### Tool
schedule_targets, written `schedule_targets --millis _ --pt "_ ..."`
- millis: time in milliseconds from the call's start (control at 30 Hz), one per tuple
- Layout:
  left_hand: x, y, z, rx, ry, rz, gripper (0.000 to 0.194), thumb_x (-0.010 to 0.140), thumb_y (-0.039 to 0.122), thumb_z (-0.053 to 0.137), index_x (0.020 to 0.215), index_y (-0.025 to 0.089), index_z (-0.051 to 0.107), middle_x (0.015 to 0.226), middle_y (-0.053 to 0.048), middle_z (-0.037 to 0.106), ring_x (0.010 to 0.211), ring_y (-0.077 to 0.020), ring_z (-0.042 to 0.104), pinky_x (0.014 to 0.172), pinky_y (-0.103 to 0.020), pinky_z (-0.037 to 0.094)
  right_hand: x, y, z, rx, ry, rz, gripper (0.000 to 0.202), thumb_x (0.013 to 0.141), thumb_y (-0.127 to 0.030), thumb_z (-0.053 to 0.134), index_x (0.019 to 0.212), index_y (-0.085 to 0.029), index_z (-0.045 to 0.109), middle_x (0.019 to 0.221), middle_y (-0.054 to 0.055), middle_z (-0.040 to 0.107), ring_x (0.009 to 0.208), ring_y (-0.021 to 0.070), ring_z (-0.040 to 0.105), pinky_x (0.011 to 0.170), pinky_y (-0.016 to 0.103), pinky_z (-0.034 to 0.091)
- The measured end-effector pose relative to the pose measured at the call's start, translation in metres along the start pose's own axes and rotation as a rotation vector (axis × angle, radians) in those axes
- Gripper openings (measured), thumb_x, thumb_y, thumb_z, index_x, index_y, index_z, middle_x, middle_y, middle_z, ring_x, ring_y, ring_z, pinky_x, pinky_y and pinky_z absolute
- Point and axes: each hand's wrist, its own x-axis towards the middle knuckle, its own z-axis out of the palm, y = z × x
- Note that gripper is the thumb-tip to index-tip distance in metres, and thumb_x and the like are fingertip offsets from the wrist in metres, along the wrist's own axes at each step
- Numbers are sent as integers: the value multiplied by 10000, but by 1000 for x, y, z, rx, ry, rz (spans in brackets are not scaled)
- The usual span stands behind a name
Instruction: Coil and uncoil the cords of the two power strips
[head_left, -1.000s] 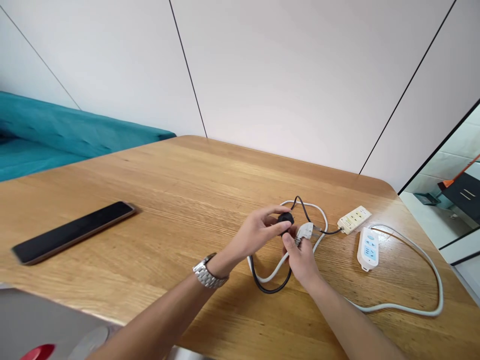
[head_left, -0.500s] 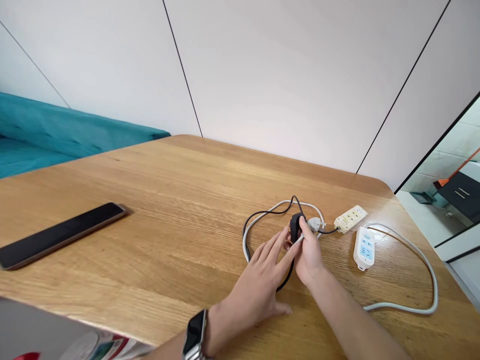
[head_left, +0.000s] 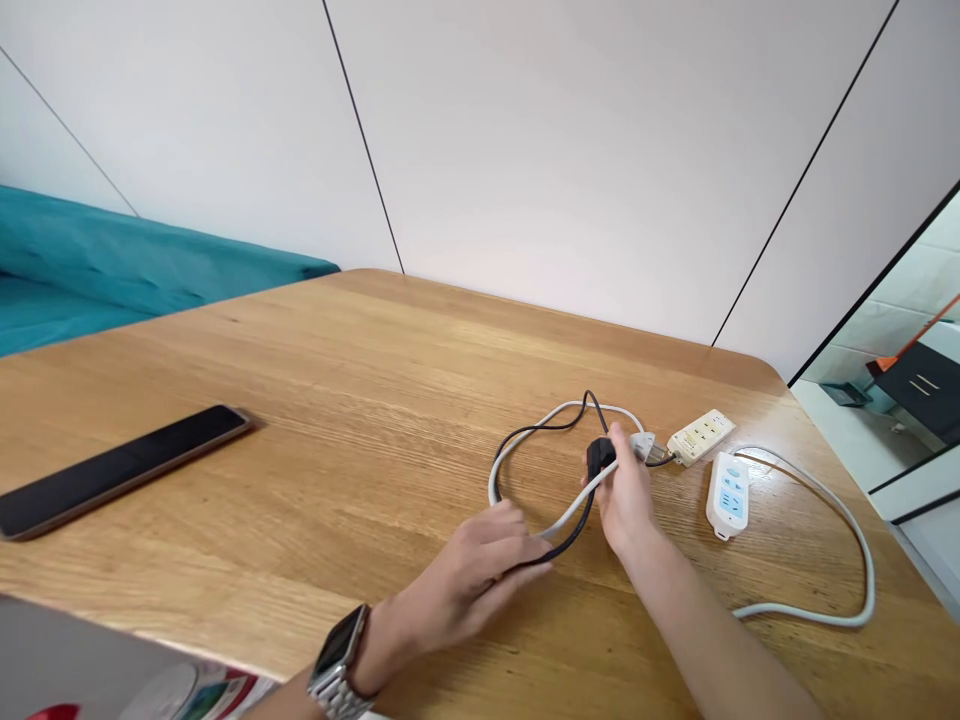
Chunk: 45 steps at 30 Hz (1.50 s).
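Note:
My right hand (head_left: 626,490) is closed around a black plug (head_left: 600,455) and a white plug (head_left: 643,445), whose metal prongs point right. From these plugs a black cord (head_left: 576,533) and a white cord (head_left: 568,515) run down to my left hand (head_left: 484,570). The left fingers and thumb are pinched round both cords, low over the wooden table (head_left: 360,420). Beyond the hands, the cords form a loop on the tabletop. A cream power strip (head_left: 701,437) lies right of the plugs, with a white power strip (head_left: 729,495) with blue socket faces just nearer.
A long dark slab (head_left: 124,465), perhaps a phone, lies at the table's left. The white strip's thick cable (head_left: 862,560) curves along the right side. A teal sofa (head_left: 150,260) and a pale panelled wall (head_left: 525,150) stand behind the table.
My left hand has moved from the plugs down and left along the cords, drawing them toward me. My right hand stays near its place, still holding both plugs.

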Motion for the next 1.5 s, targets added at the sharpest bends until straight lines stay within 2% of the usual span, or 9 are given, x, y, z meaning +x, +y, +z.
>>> schedule_targets --millis 300,533,633,733,833,1000,1167,1267,1500 --pt "12 -13 -36 -471 -12 -342 135 779 283 686 704 183 738 548 -41 628 480 -127 519 457 -202 384 3 -18 -6 -280 -89 142 511 625 -649 720 616 -139 680 602 40 659 528 113 567 498 217 395" --pt "32 -25 -23 -1086 774 -512 272 695 353 778 618 187 577 422 98 224 376 -48 190 384 -161 245 13 -12 -12 -156 -142 126 447 625 -601 722 657 -158 678 501 -26 548 441 94 483 438 223 349" --pt "42 -26 -24 -1157 910 -540 235 691 305 777 653 188 576 440 103 183 380 -50 155 370 -156 200 12 -14 -17 -264 -296 14 436 663 -572 701 524 -166 621 404 -72 369 388 58 319 404 215 243" --pt "51 -26 -23 -1138 947 -539 231 684 290 778 671 185 573 437 110 176 372 -43 138 368 -152 178 -2 -35 -19 -468 -587 -41 427 695 -536 709 498 -169 614 425 -63 378 401 53 309 402 214 224" --pt "58 -25 -16 -1115 945 -535 288 659 281 803 646 189 531 430 117 194 367 -36 137 369 -150 168 -23 -63 -19 -581 -774 -29 412 705 -552 723 572 -168 653 473 -44 474 386 54 384 382 198 254" --pt "61 -23 7 -1057 811 -502 299 693 356 782 671 188 536 442 118 215 378 -35 181 390 -153 198 -45 -87 -17 -323 -892 -11 446 749 -613 670 724 -167 692 569 11 617 478 138 614 444 239 462" --pt "52 -21 20 -856 493 -553 287 766 428 704 729 169 586 473 92 336 412 -46 278 409 -166 257 -48 -86 -11 -114 -958 -95 345 798 -498 690 717 -163 689 633 10 602 595 162 687 567 280 572" --pt "46 -18 13 -648 298 -555 259 783 406 679 733 156 638 559 35 479 492 -75 404 454 -187 336 -45 -88 -12 -18 -863 -137 243 805 -411 714 753 -174 700 629 -4 606 631 173 713 575 267 590" --pt "35 -19 12 -499 256 -488 265 810 398 647 724 149 658 597 11 526 526 -88 421 476 -199 328 -35 -84 -17 157 -606 -175 163 794 -363 742 811 -201 727 627 -35 647 686 161 737 596 200 596"
